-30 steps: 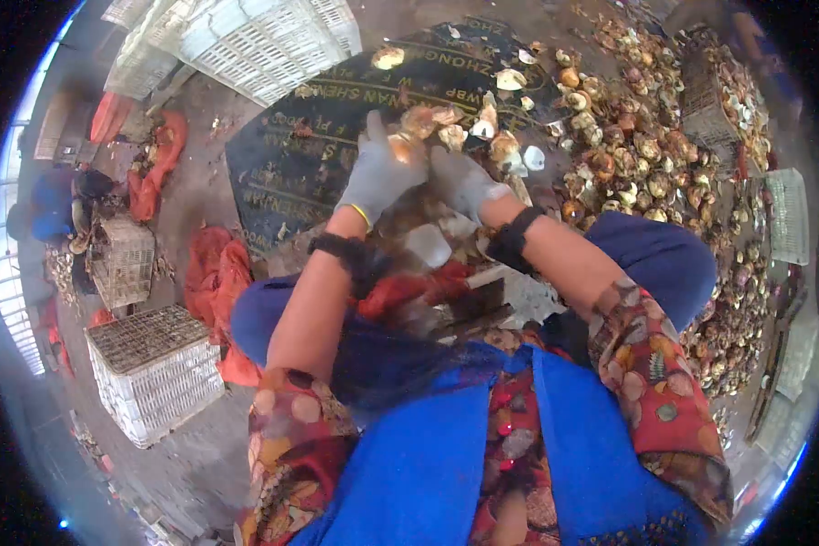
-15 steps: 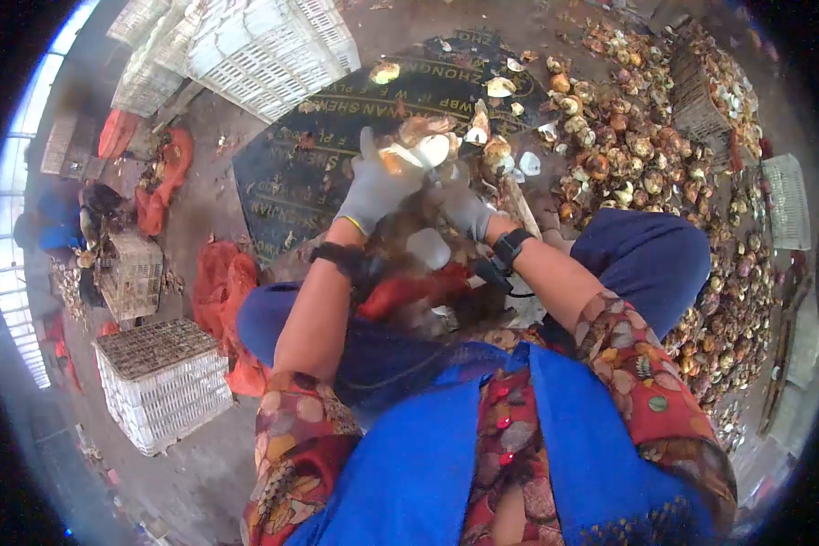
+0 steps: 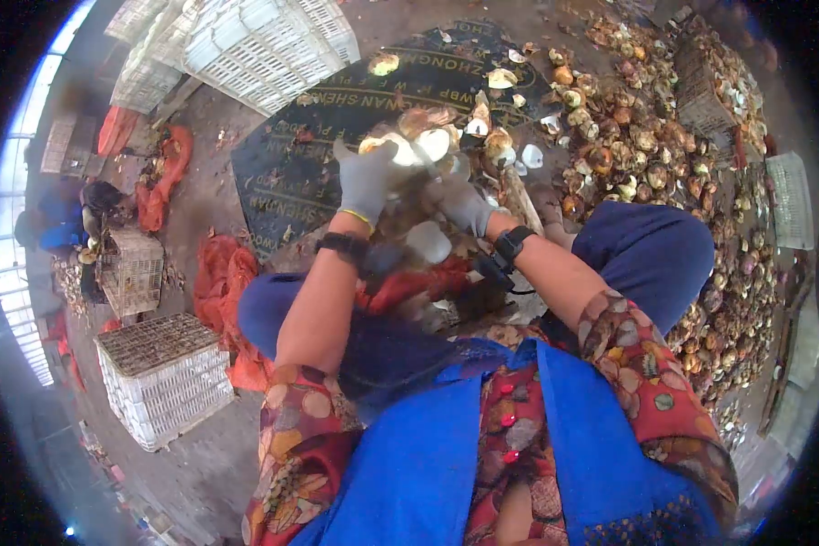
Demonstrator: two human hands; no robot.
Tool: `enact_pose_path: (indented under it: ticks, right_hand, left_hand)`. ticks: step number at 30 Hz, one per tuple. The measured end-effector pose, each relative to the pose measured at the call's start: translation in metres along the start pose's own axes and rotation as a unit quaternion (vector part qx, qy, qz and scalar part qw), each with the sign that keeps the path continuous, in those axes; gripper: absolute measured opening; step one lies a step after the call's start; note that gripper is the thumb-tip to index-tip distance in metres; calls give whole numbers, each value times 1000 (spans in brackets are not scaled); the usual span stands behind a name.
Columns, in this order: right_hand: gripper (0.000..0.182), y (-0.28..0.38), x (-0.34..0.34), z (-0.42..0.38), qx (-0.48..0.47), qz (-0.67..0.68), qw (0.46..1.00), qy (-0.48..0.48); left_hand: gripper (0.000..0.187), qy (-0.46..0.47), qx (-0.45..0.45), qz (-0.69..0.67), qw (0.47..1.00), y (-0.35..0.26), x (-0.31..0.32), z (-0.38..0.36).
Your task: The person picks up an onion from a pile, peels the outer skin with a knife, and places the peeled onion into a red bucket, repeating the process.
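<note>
My left hand [image 3: 366,182], in a grey glove, is closed around an onion [image 3: 382,146] whose pale flesh shows beside brown skin. My right hand [image 3: 464,202], also gloved, has its fingers curled close to the onion; whatever they grip is blurred and hidden. Just beyond both hands lies another onion with a white cut face [image 3: 433,143], under loose brown skin [image 3: 428,118]. A partly peeled onion [image 3: 499,146] and white pieces [image 3: 531,156] sit past my right hand. Below the hands is a pale rounded thing [image 3: 428,242], too blurred to name.
A dark printed board [image 3: 282,173] lies on the ground ahead. A large onion heap [image 3: 646,155] spreads at right, near a wooden stick [image 3: 521,202]. White crates [image 3: 273,50] stand at upper left, another crate [image 3: 168,387] at lower left, near red netting [image 3: 218,282]. A person [image 3: 64,223] works at far left.
My left hand has shifted slightly left and down and turned with the onion, opening a small gap to the neighbouring onion. My right hand has moved only a little.
</note>
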State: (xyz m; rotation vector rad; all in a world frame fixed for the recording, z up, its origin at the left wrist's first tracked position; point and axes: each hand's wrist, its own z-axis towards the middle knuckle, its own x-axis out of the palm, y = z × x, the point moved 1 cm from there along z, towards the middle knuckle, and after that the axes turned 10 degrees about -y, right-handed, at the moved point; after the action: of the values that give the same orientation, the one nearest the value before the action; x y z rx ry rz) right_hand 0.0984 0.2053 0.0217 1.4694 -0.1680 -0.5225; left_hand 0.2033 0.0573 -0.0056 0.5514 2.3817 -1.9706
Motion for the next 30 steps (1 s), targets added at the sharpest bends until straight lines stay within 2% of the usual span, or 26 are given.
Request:
enact_pose_path:
  ticks: [1, 2, 5, 7, 8, 9, 10, 11, 12, 13, 14, 15, 16, 17, 18, 19, 20, 23, 25, 26, 28, 29, 30]
  right_hand:
    - [23, 10, -4, 1, 10, -31, 999, 7]
    - [23, 2, -2, 1, 6, -32, 999, 8]
    - [28, -62, 9, 3, 29, -99, 994, 42]
    - [29, -107, 14, 3, 174, -29, 983, 60]
    - [29, -118, 16, 5, 167, -32, 984, 58]
    - [29, -126, 19, 6, 202, -48, 977, 43]
    - [28, -127, 17, 9, 235, -65, 969, 30]
    - [28, -112, 7, 14, 127, -168, 974, 78]
    - [28, -93, 1, 19, 112, -175, 975, 79]
    - [28, -68, -5, 22, 123, -152, 979, 63]
    - [29, -40, -11, 28, 136, -128, 981, 49]
    - [31, -6, -22, 41, 238, -216, 945, 69]
    - [28, 18, -34, 42, -54, -203, 977, 27]
    - [24, 29, -42, 54, -6, -196, 979, -49]
    - [22, 55, -58, 63, 40, -205, 977, -49]
    - [22, 86, -71, 59, -1, -150, 987, -60]
    - [10, 92, -82, 68, -147, -141, 976, -73]
    - [14, 142, -89, 66, -182, -224, 956, -60]
    - [20, 149, -87, 66, -283, -264, 920, -63]
    - [20, 148, -85, 70, -284, -261, 920, -64]
    - [18, 145, -82, 72, -388, -278, 878, -32]
    - [15, 147, -80, 71, -344, -278, 896, -27]
    - [15, 143, -81, 72, -343, -279, 897, -30]
  left_hand:
    - [94, -11, -20, -53, 998, -6, -2, -5]
    - [94, -12, -18, -56, 998, -9, -3, -8]
    - [93, -9, 34, -67, 997, -18, -8, -2]
    - [80, -21, 68, -73, 995, -21, -8, 16]
    - [62, 148, 98, -223, 959, -53, -13, -4]
    - [54, 179, 86, -300, 933, -77, -16, -6]
    - [47, 207, 76, -375, 900, -97, -20, -6]
    - [47, 206, 90, -380, 897, -113, -24, -8]
    - [46, 241, 61, -442, 862, -125, -27, -14]
    - [45, 275, 30, -499, 821, -136, -30, -19]
    - [45, 272, 42, -505, 818, -144, -34, -26]
    - [44, 280, 34, -532, 798, -151, -36, -33]
    - [44, 288, 24, -559, 777, -154, -38, -36]
    - [46, 276, -22, -577, 768, -147, -39, -30]
    - [46, 271, -17, -582, 766, -147, -40, -26]
    - [48, 270, -30, -591, 760, -149, -38, -23]
    - [51, 271, -44, -598, 753, -150, -37, -20]
    - [55, 261, -74, -608, 746, -150, -34, -17]
    - [56, 271, -57, -586, 762, -152, -32, -16]
    - [57, 280, -43, -560, 778, -152, -31, -16]
    - [58, 282, -47, -538, 793, -148, -30, -16]
    - [58, 287, -49, -520, 803, -148, -27, -16]
    - [58, 290, -50, -519, 803, -148, -26, -17]
